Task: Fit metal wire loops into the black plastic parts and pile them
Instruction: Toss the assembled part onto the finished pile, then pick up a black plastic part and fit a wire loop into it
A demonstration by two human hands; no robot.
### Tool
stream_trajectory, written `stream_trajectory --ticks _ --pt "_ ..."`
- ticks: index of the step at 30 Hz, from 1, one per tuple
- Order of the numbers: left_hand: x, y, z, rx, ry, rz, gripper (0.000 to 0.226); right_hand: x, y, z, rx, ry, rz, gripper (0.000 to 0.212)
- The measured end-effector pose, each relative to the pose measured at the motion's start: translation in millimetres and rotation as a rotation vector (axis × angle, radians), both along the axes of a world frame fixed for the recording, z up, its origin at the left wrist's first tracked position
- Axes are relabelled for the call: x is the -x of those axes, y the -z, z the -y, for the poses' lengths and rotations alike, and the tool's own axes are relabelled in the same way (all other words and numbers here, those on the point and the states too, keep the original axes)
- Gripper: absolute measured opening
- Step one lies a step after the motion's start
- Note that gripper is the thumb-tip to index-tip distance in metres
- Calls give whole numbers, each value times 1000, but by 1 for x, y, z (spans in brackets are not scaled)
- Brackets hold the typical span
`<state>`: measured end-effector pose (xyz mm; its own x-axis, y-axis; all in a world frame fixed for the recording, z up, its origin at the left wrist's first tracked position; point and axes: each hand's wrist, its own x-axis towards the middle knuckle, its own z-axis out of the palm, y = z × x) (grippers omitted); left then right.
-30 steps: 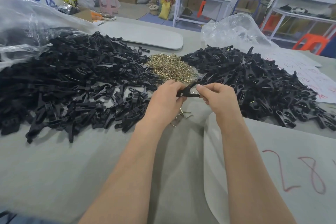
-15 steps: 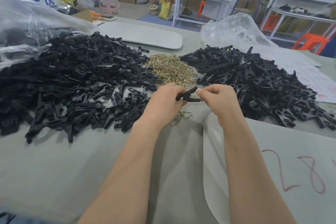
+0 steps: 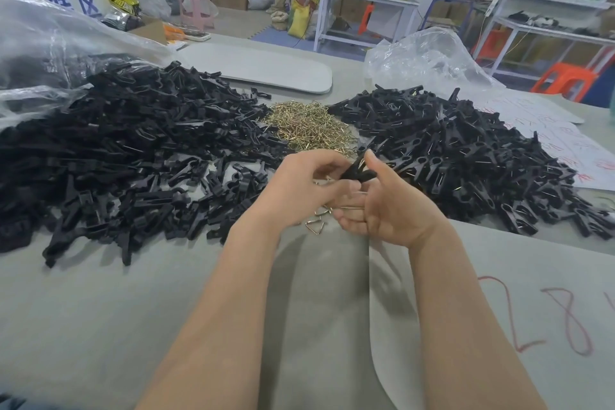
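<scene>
L hand [image 3: 299, 188] & R hand [image 3: 391, 210] both pinch one clip [image 3: 358, 171]; if grip slips it'll prob. drop among spare loops [image 3: 315, 227] below, or wire seats crooked.

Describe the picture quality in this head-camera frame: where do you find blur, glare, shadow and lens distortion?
Head view: soft light, with faint forearm shadows on the grey table cover; glare streaks the clear plastic bag at left; the left hand and right hand around the small black plastic part look slightly smeared; wide-angle bending tilts the far white shelving.
</scene>
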<state>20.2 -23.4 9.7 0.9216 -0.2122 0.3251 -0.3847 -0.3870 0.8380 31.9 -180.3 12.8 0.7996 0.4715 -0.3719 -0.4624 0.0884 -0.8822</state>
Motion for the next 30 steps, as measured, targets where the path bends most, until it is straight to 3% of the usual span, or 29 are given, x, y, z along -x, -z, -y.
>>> stream_trajectory --ticks 5,14,17,18,20,22,23,26,30 --pt "1 -3 1 38 17 32 19 -1 0 -7 -22 9 72 56" --pt "0 -2 0 75 -12 -10 18 -6 3 -3 89 137 125 63" --pt "-3 5 2 -178 -84 16 31 -8 4 -2 276 241 361 24" --pt "-4 7 3 -253 -107 9 39 -9 4 -2 367 349 471 15" --pt "-8 10 2 -391 -235 -19 51 -13 6 2 431 734 635 18" --pt "-11 12 -6 -519 -503 -52 49 -13 1 11 256 1088 627 42" --pt "-11 13 -12 -559 -638 -88 45 -14 1 15 226 1157 612 60" --pt "-10 17 -23 -609 -787 -274 37 -11 7 7 540 1054 749 79" --pt "-13 20 -23 -674 -780 -373 32 -5 18 -36 734 623 1051 57"
